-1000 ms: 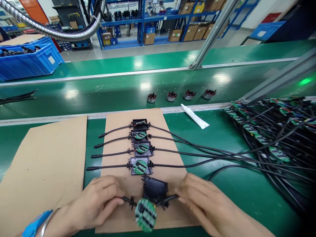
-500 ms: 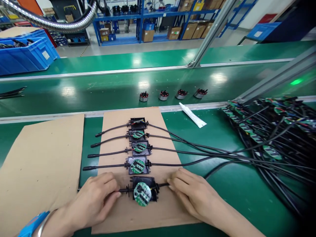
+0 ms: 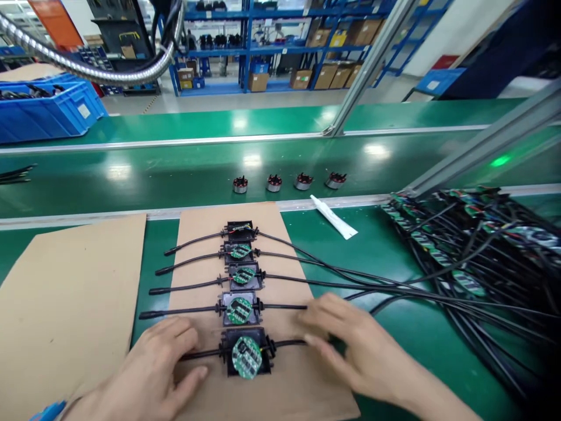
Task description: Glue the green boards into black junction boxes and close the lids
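Black housing (image 3: 231, 341) with green board (image 3: 248, 358) lies on cardboard (image 3: 245, 403) between my hands; cable (image 3: 204, 354) line runs left-right. Left hand (image 3: 160, 365), nearer, and right hand (image 3: 346, 342) both half open, thumbs parted from fingers, no firm grip visible.

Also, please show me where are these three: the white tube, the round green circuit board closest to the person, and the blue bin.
White tube (image 3: 334, 218): head view, middle of its body.
Closest round green circuit board (image 3: 247, 357): head view, centre of its face.
Blue bin (image 3: 46, 120): head view, its outer side wall.
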Available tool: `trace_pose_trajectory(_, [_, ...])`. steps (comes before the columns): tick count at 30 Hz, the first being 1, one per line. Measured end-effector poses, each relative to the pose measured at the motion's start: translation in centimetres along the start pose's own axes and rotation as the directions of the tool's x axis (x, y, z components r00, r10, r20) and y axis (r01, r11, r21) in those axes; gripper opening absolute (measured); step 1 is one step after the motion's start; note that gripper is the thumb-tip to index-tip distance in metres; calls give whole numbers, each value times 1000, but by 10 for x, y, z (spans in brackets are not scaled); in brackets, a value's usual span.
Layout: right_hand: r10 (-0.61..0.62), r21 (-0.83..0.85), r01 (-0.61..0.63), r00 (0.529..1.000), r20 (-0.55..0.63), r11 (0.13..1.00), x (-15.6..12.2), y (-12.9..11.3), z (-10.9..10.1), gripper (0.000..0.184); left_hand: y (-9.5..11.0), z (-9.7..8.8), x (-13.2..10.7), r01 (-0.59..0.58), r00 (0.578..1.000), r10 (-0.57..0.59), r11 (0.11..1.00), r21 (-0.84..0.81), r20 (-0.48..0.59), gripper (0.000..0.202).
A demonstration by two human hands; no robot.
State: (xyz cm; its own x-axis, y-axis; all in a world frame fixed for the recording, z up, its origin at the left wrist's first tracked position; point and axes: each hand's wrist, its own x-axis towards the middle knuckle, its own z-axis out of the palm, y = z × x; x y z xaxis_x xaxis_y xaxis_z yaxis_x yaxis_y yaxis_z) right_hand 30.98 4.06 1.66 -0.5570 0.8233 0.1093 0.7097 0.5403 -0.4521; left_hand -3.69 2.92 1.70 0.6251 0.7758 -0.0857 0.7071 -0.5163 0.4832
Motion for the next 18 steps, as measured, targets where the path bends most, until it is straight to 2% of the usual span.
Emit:
trace_pose_trajectory(2, [123,-87,-133,986,-111,987,21,33,-22,20,0,-13,9,3,1000,-3,999,-47,-13,6])
trace_pose_trajectory(3, [229,-169,-261,956,-184,951,33,54,-32,22,0,-19,16,-7,1000,5,997,-71,-31,6])
trace_pose_trajectory(4, [359,-264,-424,896,-259,867,45,75,-41,25,1,-26,25,-27,998,22,995,-97,-53,8])
trace_pose_trajectory(5, [424,-291,-508,852,-306,811,56,97,-48,28,3,-32,35,-46,997,37,991,-123,-75,10])
trace_pose_trajectory(7, [505,-307,-603,792,-344,737,73,132,-55,29,5,-43,56,-69,994,51,980,-184,-99,12])
trace_pose_trajectory(9, [539,-286,-624,777,-327,727,81,151,-55,25,7,-51,77,-50,996,27,964,-260,-88,11])
trace_pose_trajectory(11, [555,-257,-623,778,-294,738,83,150,-51,24,6,-54,100,9,998,-33,930,-366,-59,9])
trace_pose_trajectory(13, [522,-178,-579,804,-286,795,86,130,-47,26,4,-52,125,57,995,-92,852,-520,-42,12])
trace_pose_trajectory(14, [477,-117,-529,825,-302,841,90,114,-45,27,3,-50,138,61,993,-113,783,-619,-45,18])
trace_pose_trajectory(16, [327,43,-339,858,-396,940,102,76,-43,24,5,-48,163,11,988,-134,575,-818,-80,36])
trace_pose_trajectory(18, [171,90,-146,838,-518,985,120,38,-42,17,11,-51,182,-98,974,-162,338,-936,-160,43])
